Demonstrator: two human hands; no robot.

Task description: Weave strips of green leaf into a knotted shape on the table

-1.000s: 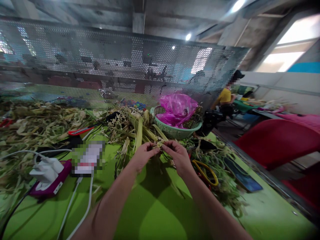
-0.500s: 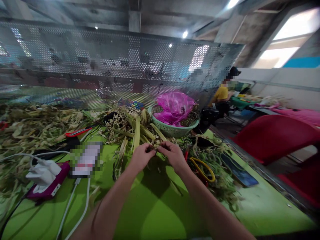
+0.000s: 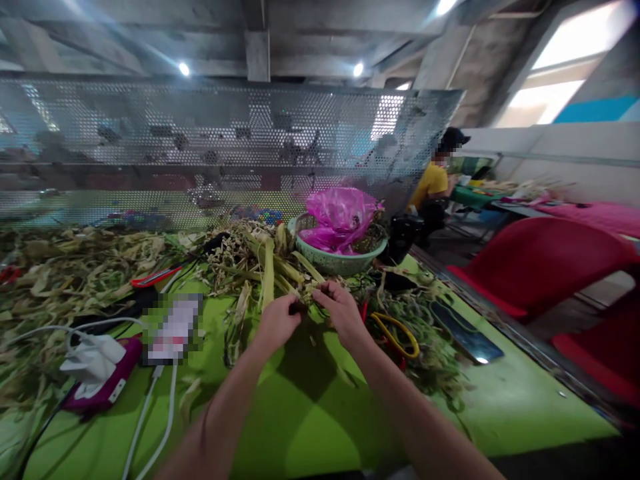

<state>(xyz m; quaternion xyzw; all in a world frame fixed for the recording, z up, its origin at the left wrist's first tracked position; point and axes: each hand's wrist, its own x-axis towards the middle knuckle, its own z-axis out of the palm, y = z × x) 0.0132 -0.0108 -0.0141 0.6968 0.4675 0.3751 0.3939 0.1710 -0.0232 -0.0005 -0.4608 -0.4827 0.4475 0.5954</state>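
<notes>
My left hand (image 3: 279,324) is closed, thumb against curled fingers, just in front of a pile of dried plant strips (image 3: 269,267). Whatever it may hold is hidden in the dark space under the fingers. My right hand (image 3: 341,312) is a short gap to the right, thumb and fingertips brought together in a pinch. Anything between those fingertips is too small to make out. Pale dry scraps lie just beyond both hands. To the right of my right hand are yellow-handled scissors (image 3: 397,335), resting on greenish dried fibres (image 3: 425,367).
A green basket (image 3: 340,261) with a pink plastic bag (image 3: 343,217) stands behind the pile. At left are a red cutter (image 3: 156,277), a phone (image 3: 175,330) and a purple power strip (image 3: 107,383) with white cables. Another phone (image 3: 465,333) lies right. A person in yellow (image 3: 431,183) sits beyond.
My hands, fingertips together before, have parted slightly, the left drawing a little down and left. The whole view has shifted somewhat with my head.
</notes>
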